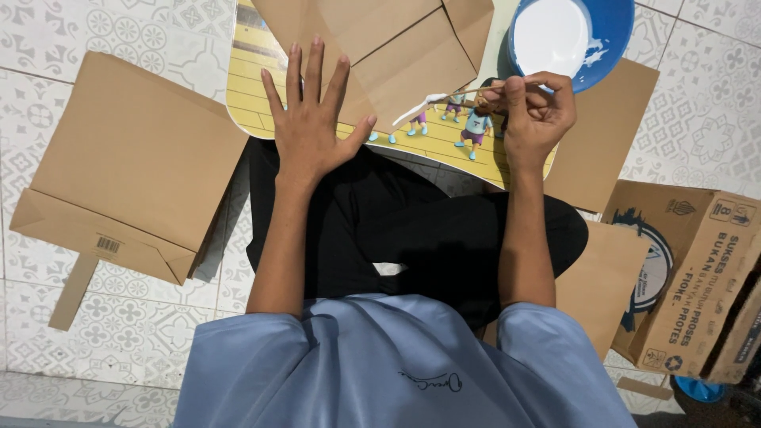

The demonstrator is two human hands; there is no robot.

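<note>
My left hand (311, 119) lies flat with fingers spread, pressing on a folded brown paper sheet (396, 47) that rests on a small yellow cartoon-printed table (254, 103). My right hand (535, 111) pinches a thin brush (432, 101) whose white, glue-coated tip points left onto the paper's lower edge. A blue bowl (610, 24) of white paste stands just beyond my right hand at the table's far right.
A large flattened brown paper bag (135, 166) lies on the patterned tile floor to the left. More brown sheets (606, 135) lie right of the table, with a printed cardboard box (697, 277) at the right edge. My crossed legs in black trousers (396, 230) sit under the table.
</note>
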